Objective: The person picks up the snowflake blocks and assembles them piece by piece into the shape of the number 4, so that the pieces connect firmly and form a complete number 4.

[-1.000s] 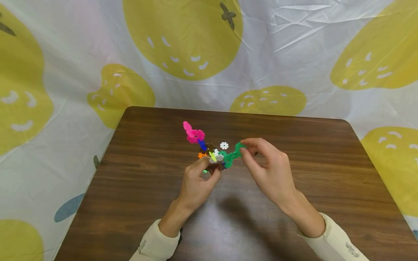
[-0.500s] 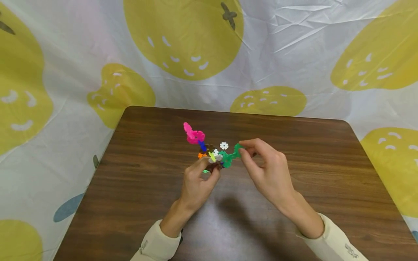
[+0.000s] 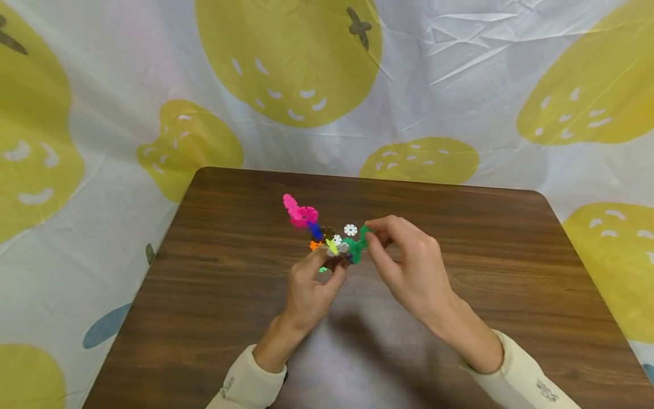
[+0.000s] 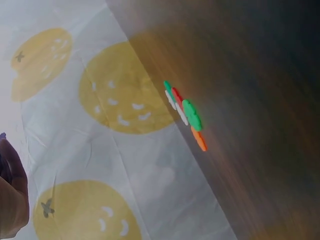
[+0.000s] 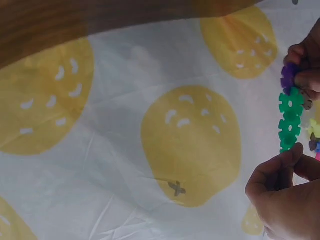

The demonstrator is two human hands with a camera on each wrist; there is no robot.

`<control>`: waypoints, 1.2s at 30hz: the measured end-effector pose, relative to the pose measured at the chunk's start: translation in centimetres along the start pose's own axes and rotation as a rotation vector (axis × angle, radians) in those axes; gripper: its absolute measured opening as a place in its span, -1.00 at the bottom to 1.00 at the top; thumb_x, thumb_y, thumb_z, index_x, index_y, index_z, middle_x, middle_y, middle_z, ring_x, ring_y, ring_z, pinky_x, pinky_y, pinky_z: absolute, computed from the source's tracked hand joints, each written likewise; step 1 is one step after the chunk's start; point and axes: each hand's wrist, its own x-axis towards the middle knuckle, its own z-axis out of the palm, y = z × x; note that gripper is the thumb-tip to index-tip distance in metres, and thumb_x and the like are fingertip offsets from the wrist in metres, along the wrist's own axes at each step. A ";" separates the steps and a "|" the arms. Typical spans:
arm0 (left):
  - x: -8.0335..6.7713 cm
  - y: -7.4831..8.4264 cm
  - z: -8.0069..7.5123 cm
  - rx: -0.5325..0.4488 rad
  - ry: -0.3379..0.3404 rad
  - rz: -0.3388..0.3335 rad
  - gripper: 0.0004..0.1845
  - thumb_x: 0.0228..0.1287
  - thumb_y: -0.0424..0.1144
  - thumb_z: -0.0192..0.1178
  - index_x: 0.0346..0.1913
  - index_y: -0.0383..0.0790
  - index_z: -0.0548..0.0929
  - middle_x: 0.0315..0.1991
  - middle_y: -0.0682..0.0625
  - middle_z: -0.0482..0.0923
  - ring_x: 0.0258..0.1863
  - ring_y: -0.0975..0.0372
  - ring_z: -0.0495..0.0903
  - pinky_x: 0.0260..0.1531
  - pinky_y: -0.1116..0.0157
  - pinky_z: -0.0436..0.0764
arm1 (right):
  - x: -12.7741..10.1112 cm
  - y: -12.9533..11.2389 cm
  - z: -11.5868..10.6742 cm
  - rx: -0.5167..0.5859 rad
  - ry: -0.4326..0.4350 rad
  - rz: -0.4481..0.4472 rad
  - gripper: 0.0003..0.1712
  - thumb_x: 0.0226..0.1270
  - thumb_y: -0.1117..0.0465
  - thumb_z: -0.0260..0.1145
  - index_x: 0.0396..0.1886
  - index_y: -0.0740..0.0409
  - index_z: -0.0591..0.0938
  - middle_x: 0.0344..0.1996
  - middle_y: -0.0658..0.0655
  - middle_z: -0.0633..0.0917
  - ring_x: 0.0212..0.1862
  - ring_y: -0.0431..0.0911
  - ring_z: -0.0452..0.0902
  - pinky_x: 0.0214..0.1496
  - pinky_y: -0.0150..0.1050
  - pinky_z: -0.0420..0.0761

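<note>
Pink pieces point(image 3: 300, 213) form the left end of the interlocking-disc assembly point(image 3: 332, 245), held above the middle of the wooden table point(image 3: 214, 272). The left hand point(image 3: 311, 287) pinches the assembly's lower part at about 6 o'clock, thumb and forefinger closed on it. At about 3 o'clock the green chain point(image 3: 356, 247) runs out to the right hand point(image 3: 406, 267), whose thumb and forefinger pinch its free end. A loose white disc point(image 3: 350, 229) sits just beyond the chain, at about 1 o'clock. A fruit-print cloth point(image 3: 460, 85) hangs behind.
</note>
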 end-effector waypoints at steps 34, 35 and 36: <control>0.8 1.9 -0.4 -0.479 -0.093 -0.493 -0.64 0.44 -0.52 0.08 0.22 -0.51 0.30 0.04 -0.28 0.59 -0.01 0.07 0.72 0.06 0.31 0.72 | -0.5 -0.1 1.5 0.031 -0.003 -0.005 -0.81 0.31 0.39 0.42 -0.10 0.21 0.68 -0.44 0.00 0.76 -0.38 -0.26 0.70 -0.40 -0.43 0.59; 0.8 1.9 -0.3 -0.503 -0.075 -0.495 -0.67 0.45 -0.53 0.07 0.19 -0.51 0.31 0.02 -0.22 0.59 -0.01 0.11 0.72 0.07 0.31 0.71 | -0.5 -0.2 1.5 0.033 -0.005 -0.004 -0.81 0.31 0.38 0.42 -0.09 0.21 0.68 -0.43 0.00 0.76 -0.37 -0.26 0.70 -0.40 -0.42 0.60; 0.8 1.9 -0.2 -0.523 -0.059 -0.490 -0.70 0.45 -0.54 0.06 0.16 -0.53 0.33 0.00 -0.17 0.59 -0.02 0.12 0.73 0.06 0.33 0.71 | -0.5 -0.2 1.6 0.034 -0.007 -0.004 -0.81 0.31 0.37 0.43 -0.09 0.20 0.68 -0.43 0.00 0.76 -0.37 -0.27 0.70 -0.40 -0.41 0.61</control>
